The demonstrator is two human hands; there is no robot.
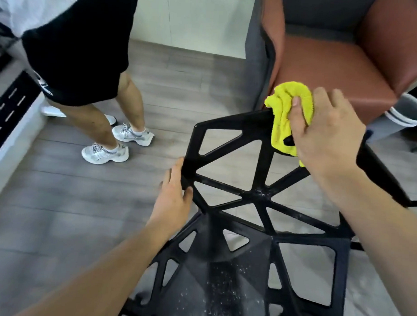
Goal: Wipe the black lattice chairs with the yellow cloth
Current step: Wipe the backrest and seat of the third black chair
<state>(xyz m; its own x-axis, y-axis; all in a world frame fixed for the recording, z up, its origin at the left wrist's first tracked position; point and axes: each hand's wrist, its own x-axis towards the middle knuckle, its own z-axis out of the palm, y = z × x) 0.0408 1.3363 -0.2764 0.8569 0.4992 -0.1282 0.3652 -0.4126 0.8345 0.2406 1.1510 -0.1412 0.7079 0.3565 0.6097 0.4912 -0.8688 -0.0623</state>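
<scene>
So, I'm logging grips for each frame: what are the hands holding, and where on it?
The right hand grips the bunched yellow cloth against the chair back's top edge; the left hand holds its left edge.

The black lattice chair is full of triangle holes, with white specks on its seat. The bunched yellow cloth is pressed on its top bar.

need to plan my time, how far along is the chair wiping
Early on. In hand: the right hand presses the yellow cloth on the black lattice chair's top edge while the left hand steadies its side. Left: white specks still dot the seat. Nothing looks finished yet.
</scene>
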